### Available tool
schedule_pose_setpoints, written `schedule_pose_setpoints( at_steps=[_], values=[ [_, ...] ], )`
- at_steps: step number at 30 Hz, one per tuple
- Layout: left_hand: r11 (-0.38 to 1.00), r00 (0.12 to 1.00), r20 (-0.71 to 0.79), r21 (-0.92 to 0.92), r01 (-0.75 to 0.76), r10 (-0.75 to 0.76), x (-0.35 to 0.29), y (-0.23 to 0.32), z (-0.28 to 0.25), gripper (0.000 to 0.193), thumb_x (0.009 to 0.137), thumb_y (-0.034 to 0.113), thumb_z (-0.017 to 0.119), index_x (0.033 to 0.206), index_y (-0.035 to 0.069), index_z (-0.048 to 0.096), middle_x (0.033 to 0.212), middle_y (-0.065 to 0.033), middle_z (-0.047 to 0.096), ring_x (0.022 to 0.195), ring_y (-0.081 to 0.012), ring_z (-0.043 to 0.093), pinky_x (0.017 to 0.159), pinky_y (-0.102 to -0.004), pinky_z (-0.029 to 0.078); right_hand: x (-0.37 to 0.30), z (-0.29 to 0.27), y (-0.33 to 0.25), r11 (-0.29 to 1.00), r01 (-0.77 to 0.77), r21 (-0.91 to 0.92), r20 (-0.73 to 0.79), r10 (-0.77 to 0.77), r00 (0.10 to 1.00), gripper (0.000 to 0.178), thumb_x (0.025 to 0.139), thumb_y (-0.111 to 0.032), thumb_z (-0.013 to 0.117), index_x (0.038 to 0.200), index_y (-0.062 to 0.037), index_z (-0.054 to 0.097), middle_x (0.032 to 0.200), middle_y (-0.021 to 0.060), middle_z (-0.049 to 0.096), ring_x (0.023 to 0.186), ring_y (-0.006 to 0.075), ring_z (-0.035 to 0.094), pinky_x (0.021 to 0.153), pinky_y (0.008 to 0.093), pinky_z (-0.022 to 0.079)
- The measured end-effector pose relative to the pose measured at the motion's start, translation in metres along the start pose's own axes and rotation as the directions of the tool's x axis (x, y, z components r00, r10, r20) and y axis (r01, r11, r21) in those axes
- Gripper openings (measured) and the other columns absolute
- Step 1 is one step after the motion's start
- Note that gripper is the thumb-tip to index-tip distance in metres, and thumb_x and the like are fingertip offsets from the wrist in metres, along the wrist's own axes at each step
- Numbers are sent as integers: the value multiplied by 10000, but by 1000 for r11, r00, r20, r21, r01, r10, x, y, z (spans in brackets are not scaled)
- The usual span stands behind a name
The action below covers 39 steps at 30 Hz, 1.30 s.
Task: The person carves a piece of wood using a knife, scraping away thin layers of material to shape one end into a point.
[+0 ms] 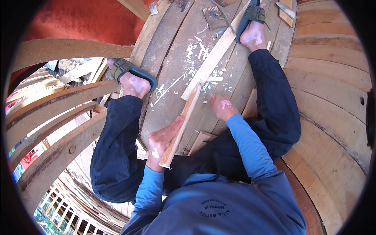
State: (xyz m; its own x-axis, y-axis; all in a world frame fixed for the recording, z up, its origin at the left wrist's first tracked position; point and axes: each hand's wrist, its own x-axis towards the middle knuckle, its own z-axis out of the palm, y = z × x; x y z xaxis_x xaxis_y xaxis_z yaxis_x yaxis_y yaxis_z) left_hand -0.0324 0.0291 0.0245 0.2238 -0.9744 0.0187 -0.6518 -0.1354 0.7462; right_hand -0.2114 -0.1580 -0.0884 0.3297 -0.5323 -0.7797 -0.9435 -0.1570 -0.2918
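Note:
My left hand (pixel 159 141) is closed around the lower part of a narrow wooden strip (pixel 181 131). The strip slants up and away from my lap, its far tip lying over the near end of a long pale plank (pixel 213 58). To the right of that tip, my right hand (pixel 224 107) is curled into a fist just above the floorboards; what it holds, if anything, is hidden. Pale wood shavings (pixel 203 51) are scattered on the boards left of the plank and around its near end.
My sandalled feet are spread, the right sandal (pixel 252 15) at the plank's far end, the left sandal (pixel 135 72) beside curved wooden ribs (pixel 58 98). A curved plank wall (pixel 325 86) rises on the right. Red cloth (pixel 86 23) hangs at upper left. A small board (pixel 214 17) lies ahead.

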Motion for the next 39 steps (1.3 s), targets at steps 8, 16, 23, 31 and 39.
schedule_pose_setpoints(
  at_steps=[8,16,23,31,39],
  values=[
    [1000,997,-71,-1,-30,30,10,4,2,284,822,13,787,1104,-14,767,1077,-178,770,911,-287,781,773,-325,632,5,-2,-4,996,-86,9,72,85,994,515,1093,-329,348,1146,28,716,1211,311,672,1160,469,640,1032,523,501],
    [999,999,-25,23,-26,26,11,15,3,393,788,-36,711,1180,-23,737,1129,-210,748,968,-318,768,806,-352,625,18,14,6,999,-44,16,43,43,998,474,1081,-325,364,1245,-19,686,1303,262,653,1223,440,623,1072,496,485],
    [998,997,-41,16,60,-59,30,31,-8,197,871,67,761,1065,38,742,791,-184,729,658,-293,741,608,-350,572,57,53,23,993,113,16,-93,-111,989,530,1085,-307,339,1107,67,714,1195,287,689,1133,444,665,1024,502,512],
    [955,975,205,261,-142,89,74,39,-36,193,924,222,735,1056,117,641,850,-143,701,759,-379,673,696,-461,535,54,48,15,988,61,142,-67,-52,996,515,1065,-288,330,1228,49,684,1334,262,640,1263,420,606,1126,489,439],
    [981,940,340,177,-85,20,91,5,-46,247,960,338,682,1143,181,626,958,-70,707,910,-343,584,873,-452,484,69,59,23,993,83,81,-128,-72,989,545,1081,-351,329,1238,27,689,1340,255,641,1274,417,602,1120,484,448]
  ],
)
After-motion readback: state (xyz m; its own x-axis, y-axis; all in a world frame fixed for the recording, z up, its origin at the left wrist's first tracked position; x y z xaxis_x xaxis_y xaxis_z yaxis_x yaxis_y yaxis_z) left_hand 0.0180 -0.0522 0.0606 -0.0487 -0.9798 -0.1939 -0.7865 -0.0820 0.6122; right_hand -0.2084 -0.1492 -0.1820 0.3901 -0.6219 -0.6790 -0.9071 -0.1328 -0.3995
